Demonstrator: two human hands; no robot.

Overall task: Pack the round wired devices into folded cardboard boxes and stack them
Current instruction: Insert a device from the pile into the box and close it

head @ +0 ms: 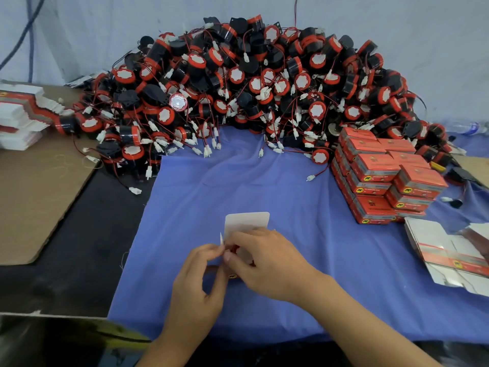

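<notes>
- My view has the left hand (195, 282) and right hand (267, 263) meeting over a small cardboard box (247, 221). It sits on the blue cloth (185, 197) near the front edge of the desk (79, 247), about midway along.
- The left fingers pinch a white side flap, and the right fingers curl over the box's open top. A white back flap stands up behind them.
- The hands hide most of the box. A bit of red and white shows between the fingers, perhaps a device inside.
- The pile of round wired devices (251, 83) runs along the back edge.
- The stacked packed boxes (383, 181) stand toward the right edge.
- The flat box blanks (449, 255) at the right edge are cut off by the frame.
</notes>
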